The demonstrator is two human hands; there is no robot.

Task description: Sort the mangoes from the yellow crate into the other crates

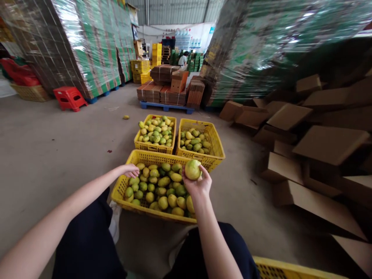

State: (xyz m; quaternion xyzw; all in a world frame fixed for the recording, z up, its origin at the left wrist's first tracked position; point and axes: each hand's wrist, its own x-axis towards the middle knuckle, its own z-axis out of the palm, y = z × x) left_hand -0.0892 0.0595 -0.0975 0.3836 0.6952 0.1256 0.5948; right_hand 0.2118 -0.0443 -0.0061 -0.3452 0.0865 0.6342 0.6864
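Note:
In my right hand (200, 185) is a large yellow-green lemon (193, 169), gripped between thumb and fingers above the right part of the near crate. My left hand (130, 170) hovers over that crate's left rim, fingers loosely extended and nothing seen in them. The near yellow plastic crate (116, 190) stands between my legs, holding many green and yellow lemons (163, 202). Just beyond it are two more yellow crates: the left one (154, 147) is heaped with lemons, and the right one (216, 141) has a lower layer of them.
Loose cardboard boxes (328, 143) pile up on the right. Behind the crates, flattened cartons (171, 93) lie on a blue pallet (165, 107). A red stool (69, 97) and a stray lemon (126, 116) are at left. Another yellow crate (285, 268) borders my right leg.

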